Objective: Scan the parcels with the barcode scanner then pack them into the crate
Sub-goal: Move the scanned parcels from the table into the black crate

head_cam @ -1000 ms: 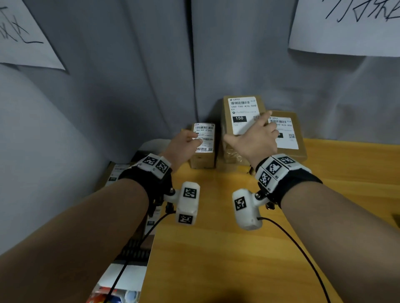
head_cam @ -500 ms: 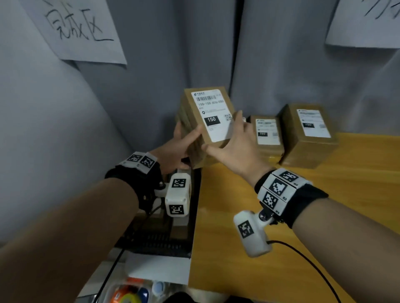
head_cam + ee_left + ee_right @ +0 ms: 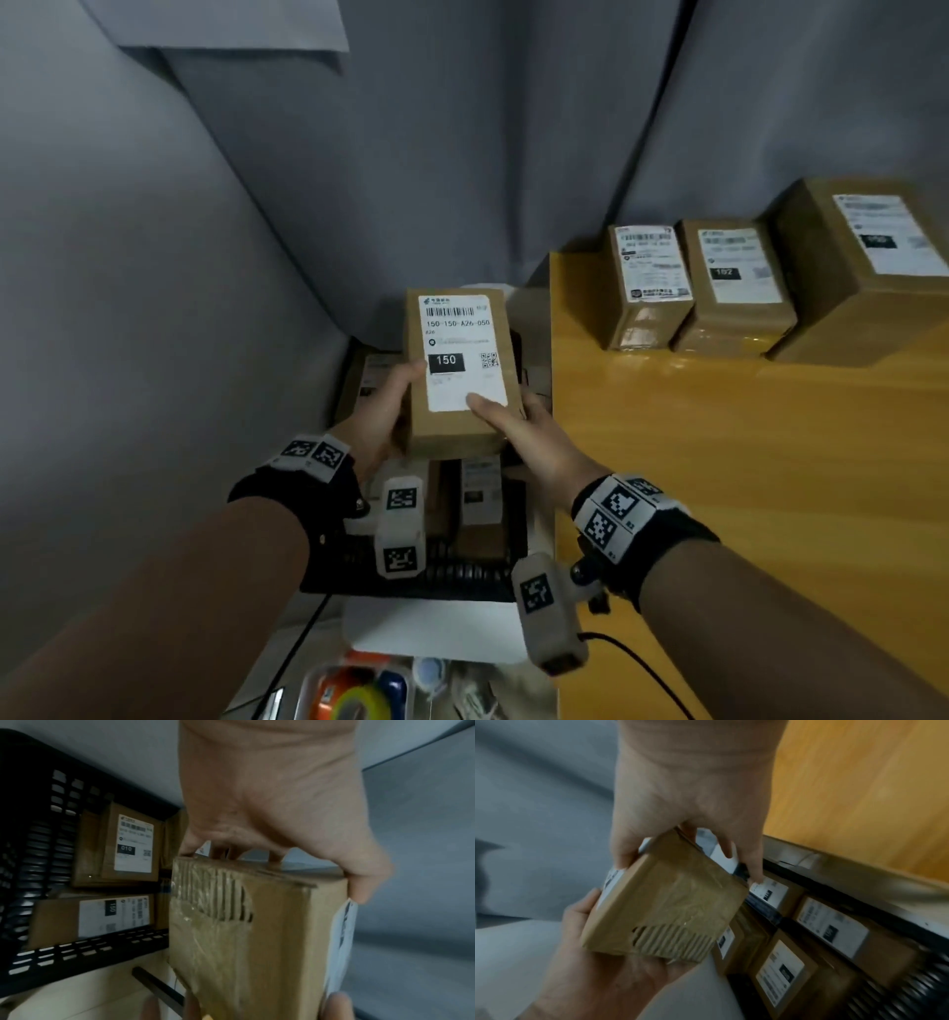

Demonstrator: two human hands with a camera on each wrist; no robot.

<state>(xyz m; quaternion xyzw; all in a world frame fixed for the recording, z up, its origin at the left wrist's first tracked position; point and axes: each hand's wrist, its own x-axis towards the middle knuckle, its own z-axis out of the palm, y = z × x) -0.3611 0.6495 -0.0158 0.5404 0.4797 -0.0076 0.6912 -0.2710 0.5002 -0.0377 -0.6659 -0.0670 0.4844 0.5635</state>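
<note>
I hold a cardboard parcel (image 3: 457, 370) in both hands, above the black crate (image 3: 411, 580) that sits beside the left edge of the wooden table (image 3: 719, 488). Its white shipping label (image 3: 462, 352) faces up at me, barcode at the 12 o'clock end and a black box reading 150 near the middle.

My left hand (image 3: 382, 411) grips the parcel's left side at about 9 o'clock: the thumb lies on the label's edge and the fingers curl under the box. In the left wrist view the same hand (image 3: 270, 805) clamps the top edge of the parcel (image 3: 244, 933), where the taped end face has torn paper that bares the corrugation.

My right hand (image 3: 524, 437) takes the near right corner at about 5 o'clock, thumb pressed on the lower end of the label, fingers wrapped below. The right wrist view shows that hand (image 3: 693, 801) pinching the parcel (image 3: 664, 902) between thumb and fingers, with my other palm cupped under it.

Under the parcel the crate (image 3: 33, 862) already holds several labelled parcels (image 3: 123, 845) lying flat, one marked 010 and another 150. In the right wrist view these packed boxes (image 3: 834, 933) lie at 4 o'clock from the held one.

On the table, at 2 o'clock from my hands, three more parcels (image 3: 729, 282) stand side by side against the grey curtain (image 3: 462, 154), labels up. At 6 o'clock, below the crate, there is a clear tub of tape rolls (image 3: 354, 694).
</note>
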